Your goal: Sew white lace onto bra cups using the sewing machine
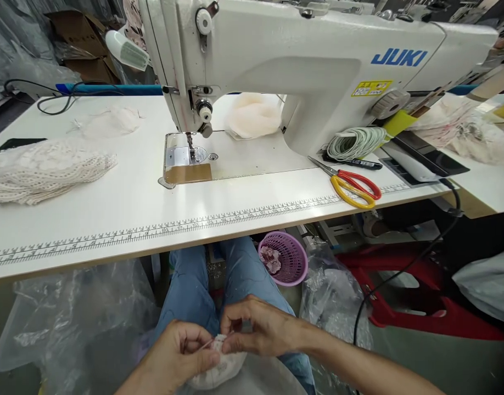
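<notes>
Low over my lap, below the table edge, both hands pinch a small white lace fabric piece (219,368). My left hand (182,356) is closed on its left side, fingers curled around it. My right hand (262,328) pinches its top edge with thumb and fingertips. The two hands almost touch. A white JUKI sewing machine (318,60) stands on the white table (112,214) above, with its needle (190,140) over the plate and nothing under it.
A pile of white lace (46,170) lies at the table's left. Red and yellow scissors (353,184) lie at the right, by a coil of cord (354,141). A purple basket (285,258) and plastic bags (79,318) sit on the floor below.
</notes>
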A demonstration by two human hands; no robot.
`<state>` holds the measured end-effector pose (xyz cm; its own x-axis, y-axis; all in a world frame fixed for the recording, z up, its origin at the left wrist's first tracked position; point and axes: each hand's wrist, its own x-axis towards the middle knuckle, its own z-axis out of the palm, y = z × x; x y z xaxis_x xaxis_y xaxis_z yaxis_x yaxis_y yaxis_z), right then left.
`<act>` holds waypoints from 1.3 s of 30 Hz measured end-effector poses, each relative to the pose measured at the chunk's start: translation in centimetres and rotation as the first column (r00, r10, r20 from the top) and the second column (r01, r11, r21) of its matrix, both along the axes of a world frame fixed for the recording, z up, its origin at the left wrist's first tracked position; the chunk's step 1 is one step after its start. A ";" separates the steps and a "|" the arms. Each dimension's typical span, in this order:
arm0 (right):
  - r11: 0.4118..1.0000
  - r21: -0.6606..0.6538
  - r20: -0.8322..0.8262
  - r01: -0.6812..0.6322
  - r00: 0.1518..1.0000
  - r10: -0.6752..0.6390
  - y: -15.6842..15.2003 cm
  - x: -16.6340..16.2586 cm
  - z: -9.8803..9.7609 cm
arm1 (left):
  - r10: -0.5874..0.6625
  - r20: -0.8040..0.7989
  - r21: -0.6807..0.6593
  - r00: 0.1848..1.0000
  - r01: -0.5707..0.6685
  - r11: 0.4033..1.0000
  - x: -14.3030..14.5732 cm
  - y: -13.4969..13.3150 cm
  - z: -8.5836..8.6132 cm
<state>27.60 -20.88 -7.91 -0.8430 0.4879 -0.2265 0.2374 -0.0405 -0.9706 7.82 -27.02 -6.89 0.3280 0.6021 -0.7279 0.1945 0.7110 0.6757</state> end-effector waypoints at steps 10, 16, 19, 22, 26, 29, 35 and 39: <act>0.981 -0.195 -0.051 0.000 0.999 -0.010 0.2 -0.2 0.0 | -0.001 0.006 0.002 1.000 0.001 1.000 -0.4 -0.2 0.2; 0.967 -0.256 -0.032 0.003 0.999 -0.011 0.1 -0.4 -0.4 | -0.030 0.045 0.003 0.999 0.030 1.000 -1.0 -0.2 0.0; 0.953 -0.302 -0.013 0.009 1.000 -0.013 0.1 -0.4 -0.5 | -0.097 0.081 0.019 0.992 0.095 0.995 -1.5 -0.5 -0.6; 0.953 -0.302 -0.015 0.014 1.000 -0.019 0.0 -0.5 -0.4 | -0.124 0.003 0.055 0.992 0.123 0.991 -1.7 -0.9 -1.2; 0.974 -0.226 -0.067 0.024 0.997 -0.040 0.0 -0.4 -0.2 | -0.102 -0.055 0.075 0.993 0.106 0.992 -1.6 -0.8 -1.1; 0.980 -0.197 -0.115 0.008 0.993 -0.031 -0.1 -0.2 -0.1 | -0.100 -0.013 0.070 0.995 0.100 0.992 -1.5 -0.6 -0.6; 0.987 -0.156 -0.059 0.031 0.997 -0.040 -0.3 -0.3 -0.3 | -0.017 -0.044 0.130 0.999 0.022 0.991 -1.5 -0.6 -0.4; 0.962 -0.254 -0.058 0.101 0.991 -0.120 -0.4 -0.8 -0.6 | 0.033 -0.057 0.177 0.998 -0.023 0.984 -1.6 -0.8 -0.4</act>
